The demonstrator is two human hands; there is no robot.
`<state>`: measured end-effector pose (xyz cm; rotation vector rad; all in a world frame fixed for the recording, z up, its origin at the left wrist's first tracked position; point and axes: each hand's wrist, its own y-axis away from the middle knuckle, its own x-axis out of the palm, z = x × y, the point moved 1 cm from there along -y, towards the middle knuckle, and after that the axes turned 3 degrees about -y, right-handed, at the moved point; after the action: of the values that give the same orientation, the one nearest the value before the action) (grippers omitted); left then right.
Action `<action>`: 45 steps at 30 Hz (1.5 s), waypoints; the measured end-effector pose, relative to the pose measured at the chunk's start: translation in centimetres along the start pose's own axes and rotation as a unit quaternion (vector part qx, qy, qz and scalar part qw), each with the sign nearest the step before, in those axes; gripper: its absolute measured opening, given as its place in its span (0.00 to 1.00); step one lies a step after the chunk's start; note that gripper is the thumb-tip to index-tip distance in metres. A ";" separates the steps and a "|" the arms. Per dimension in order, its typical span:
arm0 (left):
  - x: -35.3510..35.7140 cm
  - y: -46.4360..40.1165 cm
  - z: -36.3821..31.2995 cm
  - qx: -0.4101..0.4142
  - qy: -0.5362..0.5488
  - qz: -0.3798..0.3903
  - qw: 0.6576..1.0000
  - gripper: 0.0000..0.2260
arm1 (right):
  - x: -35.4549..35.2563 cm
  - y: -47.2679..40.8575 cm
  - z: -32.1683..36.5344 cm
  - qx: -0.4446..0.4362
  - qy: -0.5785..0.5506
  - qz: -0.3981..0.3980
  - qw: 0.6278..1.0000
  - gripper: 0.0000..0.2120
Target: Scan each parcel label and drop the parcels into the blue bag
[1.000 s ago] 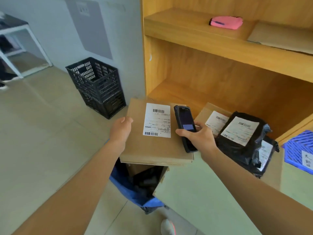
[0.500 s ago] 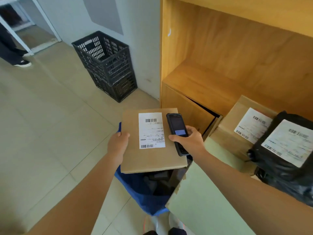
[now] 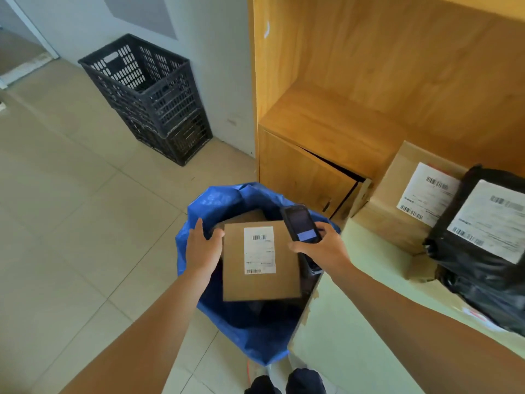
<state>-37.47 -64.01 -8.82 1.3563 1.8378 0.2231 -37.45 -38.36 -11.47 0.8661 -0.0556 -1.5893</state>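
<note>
flat cardboard parcel (image 3: 261, 261) sits label-up in the mouth of the blue bag (image 3: 196, 220), just over darker contents and another brown box edge below it. left hand (image 3: 202, 248) is at the parcel's left edge, fingers mostly straight and spread, touching the edge rather than wrapped round it; can't tell if it carries any weight. right hand (image 3: 322, 248) has fingers curled tight round the handheld scanner (image 3: 301, 227), screen up, just beside the parcel's top right corner. risks as i read it: parcel is nearly as wide as the bag opening, so it may bridge on the contents or the rim instead of dropping in; soft bag wall may fold under it and let it slide out toward the floor; scanner hand is close enough to clip the parcel corner. two more to do on the table (image 3: 355, 322): labelled cardboard box (image 3: 397, 211) and black poly mailer (image 3: 483, 251), touching each other. surface is a pale green table with a chipped corner, bag standing on the floor against it. room: beige tile floor (image 3: 71, 223), wooden shelving unit (image 3: 369, 81) with a cabinet door ajar, stacked black plastic crates (image 3: 153, 95) against a grey wall.
</note>
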 end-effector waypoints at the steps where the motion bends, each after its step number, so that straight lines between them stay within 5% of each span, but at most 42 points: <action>1: 0.0 -0.4 0.0 0.003 -0.011 0.002 1.000 0.32 | -0.4 0.2 -0.1 -0.002 0.002 0.001 1.000 0.41; 13: 4.2 5.5 -6.7 0.130 -0.054 0.093 0.986 0.27 | -6.2 5.6 0.6 -0.027 -0.064 -0.081 0.994 0.43; 26: 10.4 17.2 -16.2 0.260 -0.069 0.187 0.945 0.24 | -20.2 13.7 1.1 -0.086 -0.137 -0.198 0.967 0.40; 39: 22.7 32.2 -20.8 0.333 -0.100 0.238 0.907 0.27 | -36.8 19.4 -7.1 -0.069 -0.081 -0.286 0.952 0.43; 45: 25.7 34.4 -20.8 0.356 -0.152 0.202 0.900 0.23 | -42.7 20.1 -11.2 -0.036 0.063 -0.284 0.956 0.42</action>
<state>-29.44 -21.57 11.35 2.1337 1.3923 -0.4824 -16.45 -1.14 11.49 0.9785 0.3713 -2.0461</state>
